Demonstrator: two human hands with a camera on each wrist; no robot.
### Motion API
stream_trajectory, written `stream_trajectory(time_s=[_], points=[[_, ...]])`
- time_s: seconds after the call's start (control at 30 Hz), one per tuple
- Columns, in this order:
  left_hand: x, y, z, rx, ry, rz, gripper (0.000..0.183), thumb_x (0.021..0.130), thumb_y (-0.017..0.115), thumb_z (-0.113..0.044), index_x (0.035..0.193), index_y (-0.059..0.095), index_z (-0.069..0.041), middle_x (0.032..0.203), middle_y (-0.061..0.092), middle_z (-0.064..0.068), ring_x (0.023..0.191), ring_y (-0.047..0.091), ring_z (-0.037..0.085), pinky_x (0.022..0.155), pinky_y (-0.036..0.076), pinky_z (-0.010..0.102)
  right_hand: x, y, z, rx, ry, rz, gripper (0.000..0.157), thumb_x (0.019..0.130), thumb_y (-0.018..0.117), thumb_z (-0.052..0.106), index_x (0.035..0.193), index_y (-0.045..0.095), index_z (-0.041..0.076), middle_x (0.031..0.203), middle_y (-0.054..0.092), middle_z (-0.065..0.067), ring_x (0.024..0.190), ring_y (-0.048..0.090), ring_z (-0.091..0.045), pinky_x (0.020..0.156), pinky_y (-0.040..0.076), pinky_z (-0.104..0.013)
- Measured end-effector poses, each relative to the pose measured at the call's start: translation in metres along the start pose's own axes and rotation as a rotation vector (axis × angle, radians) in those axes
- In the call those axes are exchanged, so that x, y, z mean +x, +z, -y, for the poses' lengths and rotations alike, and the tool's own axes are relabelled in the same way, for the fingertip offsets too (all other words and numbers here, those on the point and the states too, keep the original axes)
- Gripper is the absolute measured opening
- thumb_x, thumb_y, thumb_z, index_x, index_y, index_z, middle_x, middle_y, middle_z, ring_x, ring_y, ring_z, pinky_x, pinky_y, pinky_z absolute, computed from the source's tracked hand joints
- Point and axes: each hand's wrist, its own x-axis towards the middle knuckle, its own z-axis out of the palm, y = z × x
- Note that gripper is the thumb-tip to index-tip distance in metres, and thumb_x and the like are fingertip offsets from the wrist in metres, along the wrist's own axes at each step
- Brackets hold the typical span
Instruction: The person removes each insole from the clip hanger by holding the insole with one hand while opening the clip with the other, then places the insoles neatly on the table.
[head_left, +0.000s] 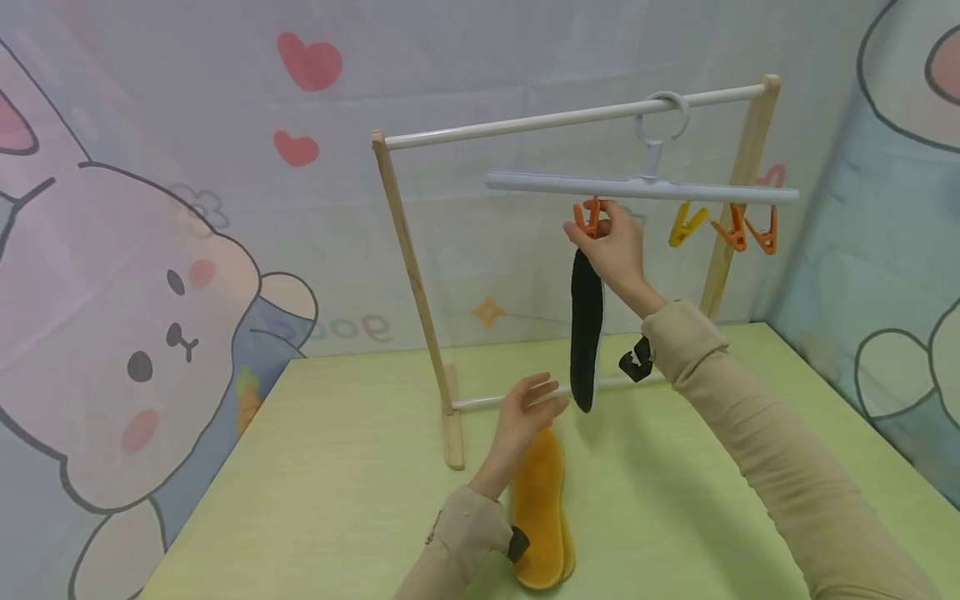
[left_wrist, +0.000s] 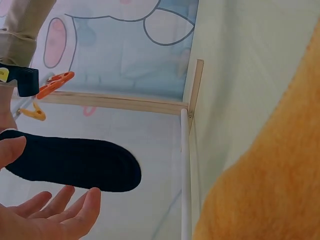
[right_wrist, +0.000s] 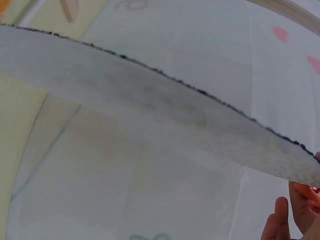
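Note:
A black insole (head_left: 587, 333) hangs lengthwise below the white hanger (head_left: 570, 184). At its top, my right hand (head_left: 621, 254) pinches an orange clip (head_left: 588, 220) between thumb and fingers. The right wrist view catches the insole's pale underside (right_wrist: 150, 95), with fingers at the lower right corner. My left hand (head_left: 527, 412) is raised beside the insole's lower end, fingers extended and holding nothing; the left wrist view has these fingertips (left_wrist: 92, 197) close along the insole's edge. Yellow-orange insoles (head_left: 537, 517) lie overlapped on the table below the left hand.
The hanger hooks over the white top rod (head_left: 517, 125) of a wooden-sided rack (head_left: 411, 267). A yellow clip (head_left: 686, 227) and two more orange clips (head_left: 767, 233) hang on its right half. A printed cloth backdrop (head_left: 180, 75) stands behind the pale green table (head_left: 337, 467).

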Motion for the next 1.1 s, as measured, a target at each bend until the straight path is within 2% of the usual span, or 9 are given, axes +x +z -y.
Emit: stream_trajectory(time_s=[0.2, 0.33, 0.43, 0.53, 0.6, 0.77, 0.9, 1.1], points=[[-0.002, 0.001, 0.0, 0.029, -0.013, -0.024, 0.057, 0.08, 0.066, -0.022, 0.13, 0.042, -0.01, 0.133, 0.046, 0.015, 0.121, 0.045, 0.033, 0.098, 0.04, 0.043, -0.005, 0.003, 0.013, 0.032, -0.01, -0.02, 0.038, 0.081, 0.063, 0.029, 0.109, 0.054, 0.005, 0.079, 0.068, -0.018, 0.052, 0.056, 0.001, 0.046, 0.034, -0.017], [-0.002, 0.004, -0.001, 0.085, -0.022, -0.067, 0.061, 0.078, 0.068, -0.028, 0.13, 0.041, -0.014, 0.135, 0.043, 0.012, 0.124, 0.04, 0.034, 0.099, 0.038, 0.044, -0.008, 0.003, 0.021, 0.065, 0.012, -0.021, 0.036, 0.081, 0.063, 0.032, 0.105, 0.056, 0.006, 0.08, 0.068, -0.019, 0.051, 0.057, 0.003, 0.046, 0.037, -0.016], [-0.003, 0.004, 0.0, 0.106, -0.03, -0.077, 0.063, 0.077, 0.068, -0.033, 0.131, 0.04, -0.017, 0.136, 0.042, 0.01, 0.125, 0.038, 0.034, 0.1, 0.036, 0.046, -0.009, 0.003, 0.026, 0.073, 0.038, -0.008, 0.038, 0.081, 0.063, 0.035, 0.104, 0.056, 0.006, 0.072, 0.067, -0.013, 0.05, 0.058, 0.002, 0.045, 0.039, -0.017], [-0.001, 0.002, 0.002, 0.079, -0.028, -0.054, 0.062, 0.078, 0.067, -0.033, 0.131, 0.039, -0.017, 0.136, 0.043, 0.01, 0.125, 0.04, 0.033, 0.102, 0.035, 0.045, -0.01, 0.002, 0.031, 0.081, 0.056, 0.002, 0.039, 0.081, 0.062, 0.037, 0.103, 0.057, 0.006, 0.059, 0.062, 0.0, 0.048, 0.058, 0.002, 0.042, 0.036, -0.019], [0.0, 0.002, 0.003, 0.05, -0.025, -0.029, 0.06, 0.081, 0.064, -0.032, 0.132, 0.038, -0.016, 0.135, 0.044, 0.012, 0.123, 0.043, 0.031, 0.1, 0.037, 0.045, -0.011, 0.001, 0.033, 0.096, 0.055, 0.009, 0.038, 0.081, 0.062, 0.037, 0.102, 0.058, 0.005, 0.053, 0.058, 0.007, 0.047, 0.058, 0.002, 0.039, 0.032, -0.02], [0.002, 0.002, 0.005, -0.003, -0.034, 0.016, 0.053, 0.086, 0.057, -0.029, 0.133, 0.037, -0.015, 0.13, 0.048, 0.018, 0.113, 0.053, 0.03, 0.09, 0.047, 0.041, -0.013, 0.001, 0.039, 0.117, 0.048, 0.024, 0.033, 0.083, 0.059, 0.037, 0.091, 0.058, 0.005, 0.048, 0.056, 0.01, 0.046, 0.058, 0.001, 0.036, 0.023, -0.022], [0.002, 0.003, 0.002, -0.021, -0.033, 0.022, 0.046, 0.088, 0.054, -0.026, 0.131, 0.041, -0.014, 0.122, 0.054, 0.021, 0.104, 0.059, 0.028, 0.083, 0.05, 0.037, -0.014, 0.001, 0.04, 0.108, 0.058, 0.034, 0.033, 0.084, 0.057, 0.04, 0.084, 0.057, 0.007, 0.047, 0.056, 0.01, 0.047, 0.059, 0.0, 0.038, 0.024, -0.023], [0.001, 0.005, -0.003, -0.018, -0.007, 0.001, 0.033, 0.089, 0.052, -0.02, 0.119, 0.051, -0.006, 0.109, 0.06, 0.024, 0.086, 0.062, 0.015, 0.078, 0.052, 0.033, -0.013, -0.001, 0.039, 0.098, 0.071, 0.05, 0.034, 0.084, 0.056, 0.044, 0.075, 0.055, 0.011, 0.047, 0.054, 0.01, 0.05, 0.06, -0.001, 0.037, 0.019, -0.023]])
